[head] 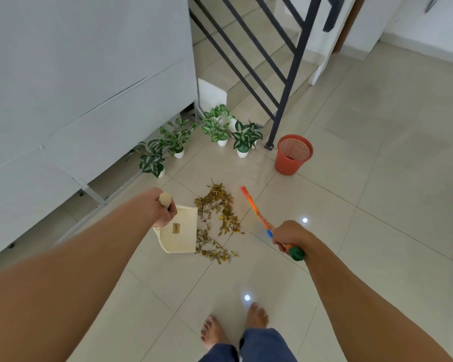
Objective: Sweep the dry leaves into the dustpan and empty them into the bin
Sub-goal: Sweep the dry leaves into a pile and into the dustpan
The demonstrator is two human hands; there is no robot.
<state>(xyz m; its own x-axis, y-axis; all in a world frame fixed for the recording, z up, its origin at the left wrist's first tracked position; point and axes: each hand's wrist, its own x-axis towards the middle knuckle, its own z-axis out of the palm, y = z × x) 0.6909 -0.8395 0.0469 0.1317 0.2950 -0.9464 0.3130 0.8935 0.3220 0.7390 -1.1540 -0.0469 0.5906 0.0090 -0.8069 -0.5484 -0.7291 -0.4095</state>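
A: One pile of dry leaves is lying on the tiled floor, stretching away from the person's feet toward the plants; long axis is running near-to-far, slightly curved.

B: Dustpan?

A: One cream dustpan, sitting on the floor just left of the pile, open mouth facing right toward the leaves, edge touching or nearly touching them. Its handle is rising up and left into the left hand, which is closing around it, rounded handle end sticking out above the fist.

B: Broom?

A: One broom stick, orange with a red tip and a blue band, green end cap. Long axis is running diagonally, from the right hand up and left toward the pile's far right side. Right hand is wrapping tight around the stick near the green cap. Stick is blurring, so I cannot tell whether the tip is touching the floor, and no bristles are showing.

B: Bin?

A: One orange mesh bin, standing upright, mouth up, well beyond the pile to the right, beside the foot of a dark stair railing.

B: Rest?

A: Four potted plants in white pots are lining up along a white wall unit. Two bare feet are showing at the bottom, below blue trouser hems.
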